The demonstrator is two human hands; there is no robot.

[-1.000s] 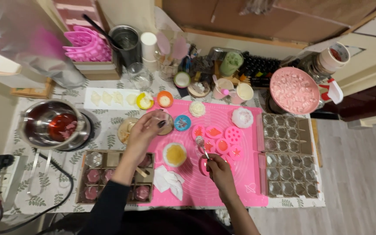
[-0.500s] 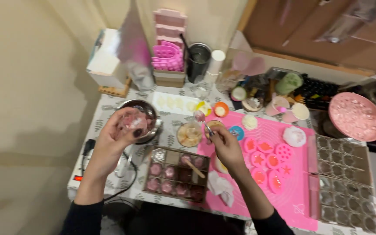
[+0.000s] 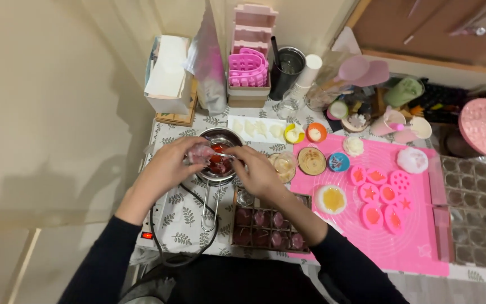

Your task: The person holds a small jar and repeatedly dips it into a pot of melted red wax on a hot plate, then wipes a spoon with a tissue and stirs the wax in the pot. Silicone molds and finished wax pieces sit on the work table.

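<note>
My left hand [image 3: 171, 164] holds a small clear cup [image 3: 199, 153] tipped at the rim of a steel bowl [image 3: 224, 135] that holds red liquid [image 3: 219, 161]. My right hand [image 3: 257, 170] grips a small spoon [image 3: 223, 154] whose tip reaches into the cup over the bowl. Below the right forearm lies a brown tray [image 3: 268, 227] with dark pink moulded pieces.
A pink silicone mat [image 3: 417, 236] carries several small pink moulds [image 3: 381, 194], a cup of yellow liquid [image 3: 332, 199] and little coloured cups. Clear mould trays [image 3: 476, 202] lie at the right. Boxes, a metal can [image 3: 285, 66] and pink moulds stand at the back. A black cord [image 3: 167, 247] runs at the left.
Both hands moved left from the pink mat to the steel bowl. The left hand carried the clear cup along, and the spoon now reaches into it. The view has shifted left.
</note>
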